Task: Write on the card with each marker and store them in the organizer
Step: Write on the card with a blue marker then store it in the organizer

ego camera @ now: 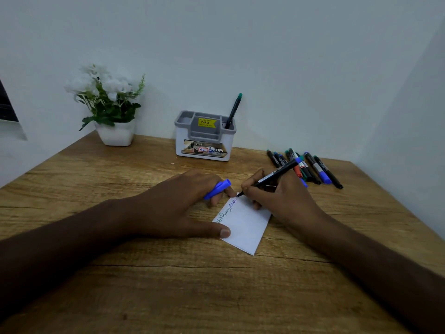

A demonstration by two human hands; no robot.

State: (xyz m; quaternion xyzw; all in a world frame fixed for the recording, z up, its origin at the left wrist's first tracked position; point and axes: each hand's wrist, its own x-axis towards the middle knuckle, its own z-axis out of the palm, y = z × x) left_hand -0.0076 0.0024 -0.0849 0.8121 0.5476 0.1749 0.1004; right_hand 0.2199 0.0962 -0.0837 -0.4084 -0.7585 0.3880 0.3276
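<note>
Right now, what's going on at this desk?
A person is writing along the top edge of the white card with a blue-ended marker gripped in the right hand. The left hand steadies the card and holds the blue cap. One green-ended marker stands in the organizer; several markers lie beside it.

One card [245, 225], one organizer [204, 141], one cap [218, 189], perhaps nine markers [310, 167], one plant [108, 102].
</note>
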